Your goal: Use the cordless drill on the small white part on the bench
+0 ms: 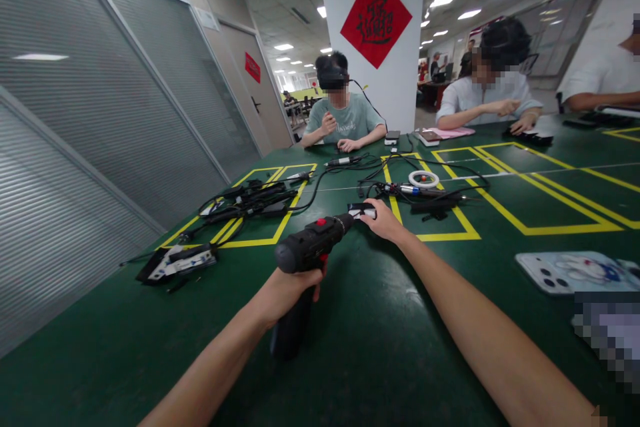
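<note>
A black cordless drill (309, 248) with a red button on top is held level over the green table (380, 340). My left hand (283, 293) is wrapped round its grip. The nose of the drill points away from me at a small dark part with a white face (361, 211). My right hand (384, 220) is closed on that part and holds it against the drill tip.
Black cables and tools (250, 203) lie in the yellow-taped boxes at the left, and more tools (177, 261) near the left edge. A white tape ring (423, 179) and cables lie ahead. A phone (570, 271) rests at the right. Three people sit across the table.
</note>
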